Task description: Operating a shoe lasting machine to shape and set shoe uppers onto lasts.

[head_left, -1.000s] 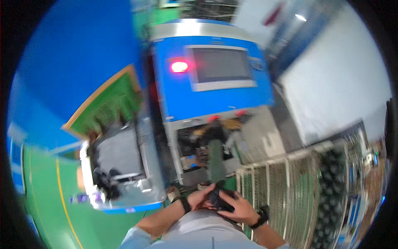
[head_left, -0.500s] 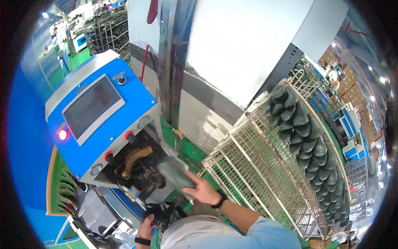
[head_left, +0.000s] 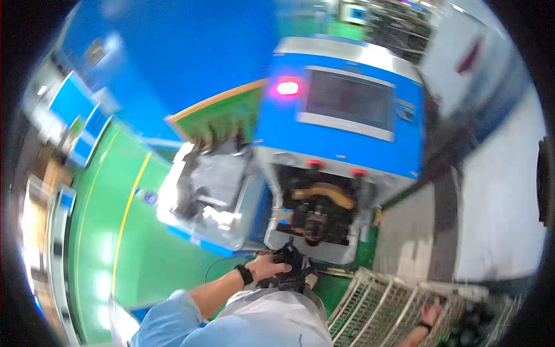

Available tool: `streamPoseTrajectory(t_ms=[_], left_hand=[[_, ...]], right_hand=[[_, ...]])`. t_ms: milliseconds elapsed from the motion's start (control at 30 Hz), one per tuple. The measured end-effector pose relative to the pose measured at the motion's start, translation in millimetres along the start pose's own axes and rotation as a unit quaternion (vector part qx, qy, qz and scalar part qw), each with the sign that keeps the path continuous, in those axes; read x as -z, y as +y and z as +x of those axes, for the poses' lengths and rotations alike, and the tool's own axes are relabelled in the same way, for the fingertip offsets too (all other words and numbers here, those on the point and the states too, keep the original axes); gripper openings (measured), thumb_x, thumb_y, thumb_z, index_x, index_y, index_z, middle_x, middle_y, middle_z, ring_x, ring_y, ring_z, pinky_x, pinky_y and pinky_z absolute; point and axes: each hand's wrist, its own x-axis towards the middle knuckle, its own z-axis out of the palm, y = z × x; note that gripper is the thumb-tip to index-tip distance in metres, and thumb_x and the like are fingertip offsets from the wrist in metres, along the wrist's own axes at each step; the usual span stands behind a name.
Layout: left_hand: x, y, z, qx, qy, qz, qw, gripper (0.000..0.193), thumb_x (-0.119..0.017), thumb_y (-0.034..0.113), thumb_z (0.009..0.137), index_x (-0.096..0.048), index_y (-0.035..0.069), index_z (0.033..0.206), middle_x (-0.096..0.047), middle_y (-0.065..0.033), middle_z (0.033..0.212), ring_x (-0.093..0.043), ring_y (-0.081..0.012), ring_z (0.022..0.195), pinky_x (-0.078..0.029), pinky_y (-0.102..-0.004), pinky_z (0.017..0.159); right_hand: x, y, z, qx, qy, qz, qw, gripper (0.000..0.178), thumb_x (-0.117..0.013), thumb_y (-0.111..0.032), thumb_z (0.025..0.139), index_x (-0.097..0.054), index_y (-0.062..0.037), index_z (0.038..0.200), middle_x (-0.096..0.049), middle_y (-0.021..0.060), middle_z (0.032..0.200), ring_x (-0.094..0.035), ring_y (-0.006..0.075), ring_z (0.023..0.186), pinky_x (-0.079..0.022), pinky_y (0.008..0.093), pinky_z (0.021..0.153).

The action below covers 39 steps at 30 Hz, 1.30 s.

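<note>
My left hand (head_left: pixel 269 267) is closed on a dark black bundle (head_left: pixel 292 263), which looks like one or more shoe uppers; blur hides the exact shape. It is held close to my waist, in front of the blue and white machine (head_left: pixel 266 124). In the machine's opening, a curved tan pad (head_left: pixel 326 192) lies above a dark rounded form (head_left: pixel 315 228). Far to the right, my right hand (head_left: pixel 430 312) hangs over the wire rack (head_left: pixel 376 309) with its fingers apart and nothing visible in them. Dark shoe-shaped pieces (head_left: pixel 477 324) sit on the rack beside that hand.
Left of the machine stands a white-topped side table (head_left: pixel 217 176) with grey and white items on it. Behind it is a green board (head_left: pixel 222 115) with dark pieces. A red lamp (head_left: pixel 287 88) glows beside the machine's screen (head_left: pixel 350 101). A pale panel (head_left: pixel 500 202) rises at the right.
My view has swung left, so the machine appears further right. My right hand has moved from the machine's front to over the rack. The left hand still grips the black bundle.
</note>
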Motion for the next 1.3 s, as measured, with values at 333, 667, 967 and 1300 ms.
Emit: streamPoseTrajectory(t_ms=[333,667,967,1300], left_hand=[[171.3,-124.4,-77.4,-0.153,0.321,-0.205,0.912,0.04,-0.071,0.023,0.083,-0.066,-0.003,0.112,-0.068,-0.0102,0.108,-0.062,-0.0203,0.098,-0.049,-0.0353,0.091],[266.5,-210.9,-14.5,-0.071,0.549,0.067,0.83,0.054,-0.081,0.041,0.075,-0.066,-0.002,0.104,-0.061,-0.0236,0.112,-0.06,-0.0408,0.105,-0.049,-0.0452,0.093],[479.0,-178.4,33.5,-0.006,0.517,0.101,0.85,0.075,-0.08,0.032,0.075,-0.049,0.013,0.14,-0.065,-0.0237,0.123,-0.064,-0.0377,0.114,-0.05,-0.0446,0.098],[292.9,-66.0,-61.6,-0.189,0.087,-0.273,0.939,0.049,-0.071,0.037,0.091,-0.063,0.0,0.122,-0.067,-0.007,0.113,-0.062,-0.0138,0.103,-0.051,-0.03,0.088]], right_hand=[[-83.7,-48.3,-200.6,0.194,-0.062,-0.075,0.976,0.043,-0.055,-0.027,0.102,-0.058,0.0073,0.129,-0.066,0.0203,0.116,-0.064,0.0368,0.1,-0.054,0.0482,0.085],[-248.3,-30.9,-402.0,0.333,-0.368,-0.451,0.742,0.048,-0.056,-0.033,0.1,-0.057,0.001,0.133,-0.07,0.0196,0.109,-0.065,0.0292,0.097,-0.051,0.0371,0.082],[-308.4,33.0,-495.9,0.367,-0.47,-0.477,0.646,0.044,-0.058,-0.037,0.1,-0.064,-0.0039,0.128,-0.07,0.0168,0.115,-0.066,0.0296,0.101,-0.052,0.0381,0.085],[-372.0,-1.8,-597.5,0.697,-0.491,-0.26,0.453,0.114,-0.083,-0.02,0.075,-0.006,-0.0114,0.159,-0.022,0.0261,0.158,-0.031,0.0503,0.14,-0.029,0.057,0.115]])
